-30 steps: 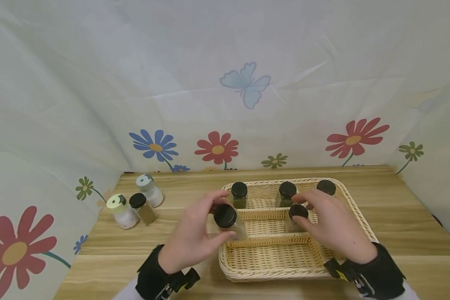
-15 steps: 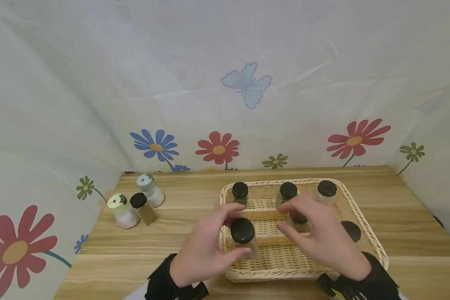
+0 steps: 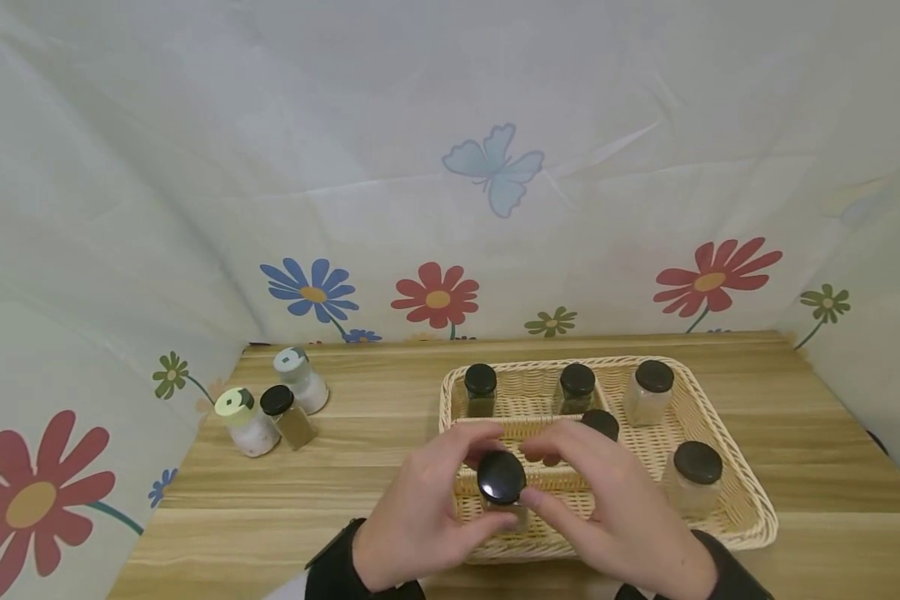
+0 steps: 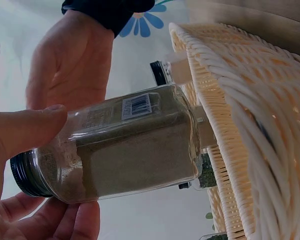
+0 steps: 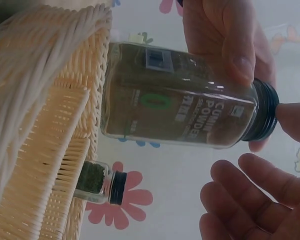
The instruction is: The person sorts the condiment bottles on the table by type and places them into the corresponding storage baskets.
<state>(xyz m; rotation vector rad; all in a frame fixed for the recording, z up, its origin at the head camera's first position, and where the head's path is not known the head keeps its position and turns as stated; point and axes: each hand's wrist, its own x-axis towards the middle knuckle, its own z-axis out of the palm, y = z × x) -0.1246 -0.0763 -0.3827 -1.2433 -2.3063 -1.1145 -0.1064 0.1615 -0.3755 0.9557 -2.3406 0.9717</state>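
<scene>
My left hand [image 3: 423,504] grips a square glass jar of cumin powder [image 5: 180,95] between thumb and fingers. Its black lid [image 3: 502,477] points up, and the jar is held over the front compartment of a wicker basket [image 3: 750,475]. Beside it is my right hand [image 3: 618,504], whose thumb tip meets the edge of the lid in the right wrist view. The other right fingers are loosely bent and apart from the jar. Brown powder and a barcode label show through the glass in the left wrist view.
Inside the basket stand several black-lidded jars, among them a back left jar [image 3: 481,390], a back middle jar [image 3: 576,388] and a right front jar [image 3: 693,479]. On the wooden table [image 3: 375,392] at left are two white shakers and a black-lidded jar [image 3: 288,417].
The left hand has carried the cumin jar rightward and toward me, from the basket's left side over its front compartment. My right hand has left the middle jar and come to the cumin jar's lid.
</scene>
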